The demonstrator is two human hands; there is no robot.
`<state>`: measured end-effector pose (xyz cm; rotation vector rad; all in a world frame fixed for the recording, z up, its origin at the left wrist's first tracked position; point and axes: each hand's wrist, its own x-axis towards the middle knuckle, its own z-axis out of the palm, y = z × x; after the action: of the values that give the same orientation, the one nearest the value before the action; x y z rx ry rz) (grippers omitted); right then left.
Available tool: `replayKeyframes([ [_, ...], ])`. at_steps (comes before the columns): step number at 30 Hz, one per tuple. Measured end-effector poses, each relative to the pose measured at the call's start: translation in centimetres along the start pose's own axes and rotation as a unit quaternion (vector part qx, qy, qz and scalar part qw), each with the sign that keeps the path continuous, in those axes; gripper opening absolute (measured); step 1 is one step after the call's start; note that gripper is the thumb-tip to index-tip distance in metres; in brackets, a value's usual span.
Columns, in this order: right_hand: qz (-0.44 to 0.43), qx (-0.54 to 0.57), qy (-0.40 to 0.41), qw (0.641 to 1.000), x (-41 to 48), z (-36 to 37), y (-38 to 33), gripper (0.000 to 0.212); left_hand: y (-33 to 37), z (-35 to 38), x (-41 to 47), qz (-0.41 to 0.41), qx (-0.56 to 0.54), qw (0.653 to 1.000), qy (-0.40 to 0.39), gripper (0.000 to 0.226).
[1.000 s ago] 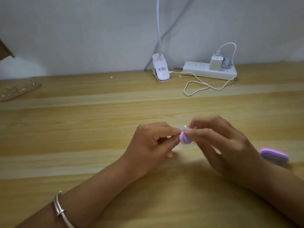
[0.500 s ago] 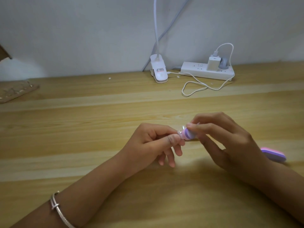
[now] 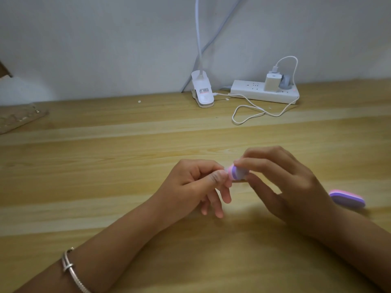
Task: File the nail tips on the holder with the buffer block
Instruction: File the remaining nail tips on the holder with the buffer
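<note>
Nearest, cut off by the lower frame edge: two bare forearms, a silver bangle [image 3: 70,269] on the left wrist. Wooden table [image 3: 105,187] beneath, pale and darker planks running side to side.

Mid-table, hands together, fingertips almost meeting. Left hand [image 3: 190,187] with thumb and forefinger pinched on something tiny; too small and too hidden by the fingertips to tell whether nail tip or holder. Remaining left fingers loose, pointing down toward the table. Right hand [image 3: 289,185] closed on a buffer block [image 3: 300,174], pink and purple layers, only its left end showing between forefinger and thumb, the rest buried in the grip. Block end pressed right against the left fingertips; actual contact point blurred, not readable.

Just right of the right wrist, a second pink-and-purple buffer [image 3: 347,199] lying flat on the table, its near end hidden behind the wrist.

Farther back at left, a brownish flat piece [image 3: 19,119] with faint shapes on it, cut off by the frame edge and too smeared to identify.

At the wall, a white clip base [image 3: 203,94] with a stalk rising out of frame, top unseen. Beside it a white power strip [image 3: 264,93] with a charger [image 3: 272,81] plugged in, and a white cable [image 3: 254,112] looping over the table.
</note>
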<state>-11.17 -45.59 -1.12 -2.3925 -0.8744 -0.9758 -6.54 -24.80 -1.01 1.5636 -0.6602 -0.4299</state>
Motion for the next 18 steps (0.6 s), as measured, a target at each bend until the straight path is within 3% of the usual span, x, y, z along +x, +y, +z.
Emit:
replayKeyframes([
  [6, -0.026, 0.025, -0.019, 0.999, -0.4, 0.7, -0.9, 0.022, 0.1, 0.1, 0.0, 0.008, -0.011, 1.000, 0.005, 0.023],
  [18, 0.032, 0.038, 0.014, 0.999, -0.1, 0.4, 0.0, 0.017, 0.0, 0.1, 0.0, 0.014, 0.018, 1.000, 0.004, 0.024],
])
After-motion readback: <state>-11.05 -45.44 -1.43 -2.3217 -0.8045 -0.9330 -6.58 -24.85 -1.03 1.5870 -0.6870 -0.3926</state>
